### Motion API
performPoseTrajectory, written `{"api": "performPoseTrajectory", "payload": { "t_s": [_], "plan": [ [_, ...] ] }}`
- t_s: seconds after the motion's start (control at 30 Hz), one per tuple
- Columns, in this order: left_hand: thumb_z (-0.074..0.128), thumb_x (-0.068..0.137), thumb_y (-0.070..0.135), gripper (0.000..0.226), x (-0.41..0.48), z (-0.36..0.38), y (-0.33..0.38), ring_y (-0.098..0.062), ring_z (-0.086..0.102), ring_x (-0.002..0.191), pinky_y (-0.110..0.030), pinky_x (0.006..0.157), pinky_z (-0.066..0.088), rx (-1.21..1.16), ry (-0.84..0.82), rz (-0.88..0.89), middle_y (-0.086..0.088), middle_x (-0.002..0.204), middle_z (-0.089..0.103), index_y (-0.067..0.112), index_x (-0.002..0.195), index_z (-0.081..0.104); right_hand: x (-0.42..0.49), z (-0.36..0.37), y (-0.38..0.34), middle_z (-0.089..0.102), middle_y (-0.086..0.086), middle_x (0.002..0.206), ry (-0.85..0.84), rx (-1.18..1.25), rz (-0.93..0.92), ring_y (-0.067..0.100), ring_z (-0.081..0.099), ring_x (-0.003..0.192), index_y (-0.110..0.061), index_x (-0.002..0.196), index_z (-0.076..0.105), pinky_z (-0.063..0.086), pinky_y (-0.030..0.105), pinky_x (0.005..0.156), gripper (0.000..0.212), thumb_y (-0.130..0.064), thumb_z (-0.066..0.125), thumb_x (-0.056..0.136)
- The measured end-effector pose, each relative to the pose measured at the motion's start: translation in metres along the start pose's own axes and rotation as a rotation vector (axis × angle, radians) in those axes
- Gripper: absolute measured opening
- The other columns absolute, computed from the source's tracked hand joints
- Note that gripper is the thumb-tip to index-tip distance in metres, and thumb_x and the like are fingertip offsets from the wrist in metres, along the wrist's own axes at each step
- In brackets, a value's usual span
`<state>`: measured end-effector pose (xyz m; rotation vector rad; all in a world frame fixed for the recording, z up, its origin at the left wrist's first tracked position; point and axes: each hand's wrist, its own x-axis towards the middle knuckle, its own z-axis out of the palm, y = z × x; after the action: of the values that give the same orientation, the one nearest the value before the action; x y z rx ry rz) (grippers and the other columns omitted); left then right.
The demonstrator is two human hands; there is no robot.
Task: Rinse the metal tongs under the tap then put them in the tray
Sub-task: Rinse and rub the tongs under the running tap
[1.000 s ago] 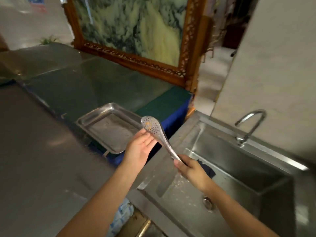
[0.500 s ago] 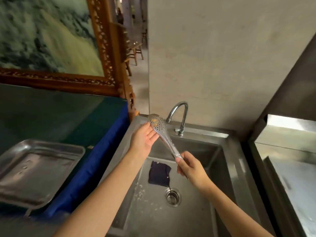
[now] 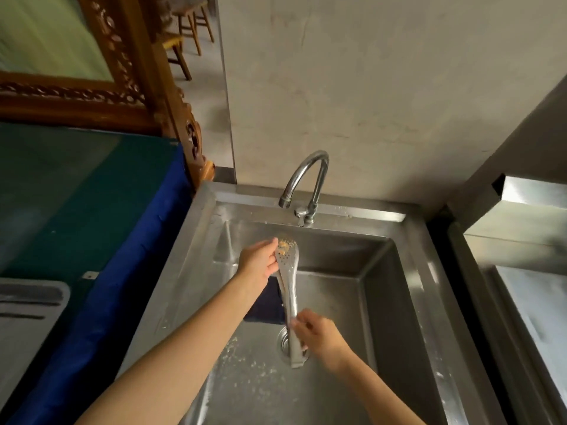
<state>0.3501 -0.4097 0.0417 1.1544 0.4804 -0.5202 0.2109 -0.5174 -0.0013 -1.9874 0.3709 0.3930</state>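
Head view, step: you're at the rinse. You hold the tongs (image 3: 288, 289) over the sink (image 3: 196, 240), their perforated head low in front of the tap (image 3: 303, 179). No water shows at the spout.
Head view, tongs: closed, pointing away from you, with orange crumbs (image 3: 285, 242) stuck on the head. A dark cloth (image 3: 264, 308) and the drain (image 3: 283, 340) lie beneath.
Head view, next move: likely you need one hand free for the tap's lever, then the head brought under the spout until the crumbs wash off.
Head view, left grip (image 3: 259, 260): fingers and thumb pinch the edge of the head.
Head view, right grip (image 3: 319, 334): fingers curl round the handle near its hinge end.
Head view, tray (image 3: 27, 305): it waits on the desk (image 3: 122, 271) to your left, well apart from the sink.
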Motion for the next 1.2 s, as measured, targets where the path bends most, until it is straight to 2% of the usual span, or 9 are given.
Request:
{"api": "performPoseTrajectory", "payload": {
  "t_s": [0.1,0.27,0.43,0.5,0.7,0.83,0.93,1.1,1.2],
  "plan": [
    [0.059,0.088,0.004,0.03,0.04,0.003,-0.016,-0.022,0.064,0.086,-0.026,0.071,0.054,0.084,0.051,0.013,-0.023,0.113,0.065,-0.007,0.116,0.057,0.048,-0.021,0.02,0.066,0.001,0.077,-0.028,-0.137,-0.013,0.022,0.064,0.072,-0.015,0.094,0.057,0.053,0.04,0.074,0.024,-0.037,0.048,0.094],
    [0.058,0.088,0.002,0.025,0.091,0.001,-0.032,-0.027,0.063,0.097,-0.032,0.08,0.05,-0.051,0.115,-0.025,-0.022,0.11,0.063,-0.007,0.112,0.058,0.139,-0.062,0.022,0.067,0.014,0.103,0.363,-0.349,-0.203,0.029,0.062,0.092,-0.011,0.114,0.055,0.048,0.037,0.079,0.024,-0.023,0.051,0.093],
    [0.059,0.088,0.004,0.026,0.114,0.001,-0.036,-0.027,0.063,0.093,-0.034,0.081,0.051,-0.035,0.086,0.032,-0.022,0.106,0.064,-0.007,0.112,0.058,0.206,-0.066,0.007,0.038,0.012,0.147,0.428,-0.712,-0.426,0.029,0.039,0.131,-0.009,0.143,0.031,0.038,0.037,0.104,0.058,-0.015,0.055,0.091],
    [0.058,0.089,0.003,0.026,0.12,0.001,-0.036,-0.027,0.063,0.095,-0.035,0.082,0.051,-0.04,0.076,0.045,-0.021,0.103,0.064,-0.007,0.113,0.058,0.223,-0.065,0.003,0.028,0.008,0.154,0.397,-0.814,-0.467,0.028,0.034,0.135,-0.009,0.146,0.025,0.036,0.038,0.107,0.062,-0.013,0.054,0.091],
    [0.06,0.088,0.006,0.008,0.131,-0.014,-0.033,-0.022,0.069,0.089,-0.029,0.071,0.059,-0.021,-0.005,0.094,-0.014,0.098,0.07,0.003,0.095,0.062,0.256,-0.067,-0.001,0.03,0.012,0.152,0.367,-0.843,-0.477,0.03,0.03,0.138,-0.004,0.143,0.031,0.034,0.037,0.108,0.057,-0.011,0.054,0.092],
    [0.061,0.087,0.007,0.007,0.135,-0.019,-0.03,-0.022,0.07,0.089,-0.029,0.071,0.059,-0.023,-0.022,0.105,-0.014,0.098,0.07,0.004,0.093,0.063,0.264,-0.069,0.0,0.036,0.014,0.148,0.342,-0.908,-0.522,0.033,0.044,0.12,-0.002,0.137,0.038,0.046,0.042,0.093,0.049,-0.007,0.054,0.091],
    [0.061,0.087,0.007,0.006,0.138,-0.02,-0.031,-0.022,0.071,0.086,-0.029,0.07,0.06,-0.021,-0.044,0.11,-0.014,0.095,0.072,0.004,0.092,0.064,0.266,-0.068,0.004,0.029,0.018,0.151,0.333,-1.001,-0.534,0.035,0.044,0.116,0.002,0.141,0.031,0.048,0.043,0.091,0.049,0.0,0.046,0.094],
    [0.062,0.086,0.006,0.003,0.138,-0.02,-0.028,-0.018,0.073,0.076,-0.027,0.065,0.059,-0.06,-0.064,0.109,-0.008,0.079,0.075,0.005,0.085,0.064,0.269,-0.071,0.001,0.035,0.026,0.146,0.338,-1.033,-0.585,0.038,0.046,0.115,0.007,0.136,0.037,0.039,0.041,0.101,0.041,-0.011,0.038,0.099],
    [0.062,0.086,0.006,0.003,0.137,-0.02,-0.027,-0.017,0.073,0.073,-0.027,0.064,0.059,-0.064,-0.073,0.111,-0.007,0.076,0.074,0.006,0.084,0.064,0.27,-0.076,-0.006,0.047,0.024,0.135,0.333,-1.019,-0.607,0.036,0.049,0.105,0.005,0.121,0.048,0.039,0.041,0.094,0.033,-0.017,0.038,0.099]
  ]
}}
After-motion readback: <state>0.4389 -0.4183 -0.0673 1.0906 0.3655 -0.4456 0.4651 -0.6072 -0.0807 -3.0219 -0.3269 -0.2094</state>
